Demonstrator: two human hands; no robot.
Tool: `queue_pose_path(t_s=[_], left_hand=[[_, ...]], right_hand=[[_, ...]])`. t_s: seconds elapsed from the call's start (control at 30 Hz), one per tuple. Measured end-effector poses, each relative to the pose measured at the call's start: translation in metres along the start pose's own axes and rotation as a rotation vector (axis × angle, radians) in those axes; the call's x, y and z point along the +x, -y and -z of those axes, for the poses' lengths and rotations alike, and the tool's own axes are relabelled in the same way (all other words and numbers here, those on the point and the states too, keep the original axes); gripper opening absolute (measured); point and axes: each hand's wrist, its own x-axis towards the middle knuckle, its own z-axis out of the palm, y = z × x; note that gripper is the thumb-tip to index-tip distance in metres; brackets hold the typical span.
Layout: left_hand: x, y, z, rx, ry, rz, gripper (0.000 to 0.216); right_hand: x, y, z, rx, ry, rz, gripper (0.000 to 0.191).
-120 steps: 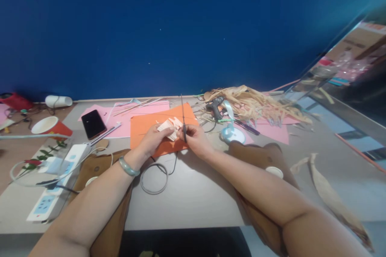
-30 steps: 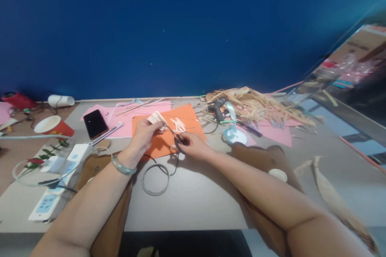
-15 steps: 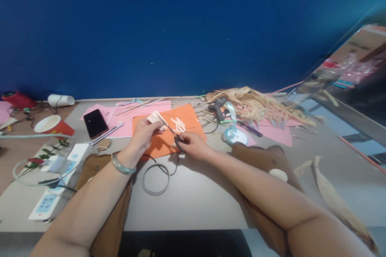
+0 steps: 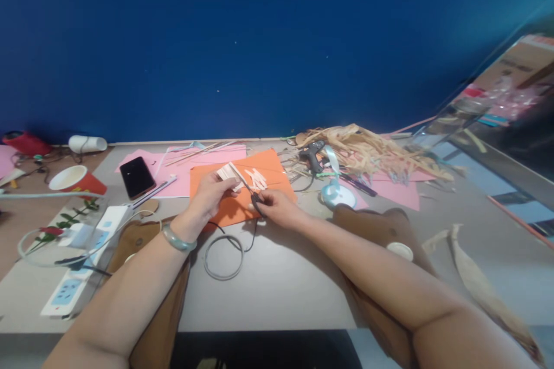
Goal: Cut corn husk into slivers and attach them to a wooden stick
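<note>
My left hand is closed on a pale, ridged strip, perhaps wood or folded paper, pinched between thumb and fingers. My right hand grips the dark handles of a pair of scissors. The scissors' blades point up and left, lying against the right edge of the pale strip. Both hands are over an orange sheet. Several narrow cut pale pieces lie on that sheet, just right of the blades.
Behind on the right are a glue gun, a blue ribbon roll and a heap of tan strips. To the left lie a phone, a power strip and a red paper cup. A coiled grey cable sits in front.
My left hand and the pale strip have shifted slightly to the right, towards the scissors. My right hand has barely moved.
</note>
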Motion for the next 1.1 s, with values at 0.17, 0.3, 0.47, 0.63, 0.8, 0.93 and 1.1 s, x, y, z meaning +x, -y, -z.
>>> queue_pose_path(t_s=[0.17,0.3,0.47,0.63,0.8,0.93,1.1], left_hand=[[0.000,0.003,-0.002,0.016,0.002,0.021,0.018],[0.000,0.002,-0.001,0.018,0.012,0.026,0.017],[0.001,0.003,0.000,0.020,0.019,0.030,0.018],[0.004,0.005,0.001,0.024,0.015,0.042,0.021],[0.006,0.008,0.001,0.036,0.030,0.063,0.026],[0.006,0.009,0.000,0.025,0.064,0.091,0.029],[0.004,0.001,-0.002,-0.037,-0.002,0.074,0.017]], right_hand=[[0.000,-0.001,0.000,-0.022,-0.012,-0.028,0.042],[0.000,0.001,0.000,-0.029,-0.020,-0.035,0.045],[-0.001,0.002,-0.001,-0.035,-0.026,-0.057,0.045],[-0.001,0.005,-0.001,-0.045,-0.022,-0.045,0.046],[-0.002,0.009,0.001,-0.049,-0.010,-0.076,0.048],[-0.001,0.009,0.003,-0.051,-0.018,-0.099,0.048],[0.000,0.007,0.003,-0.046,-0.055,-0.060,0.044]])
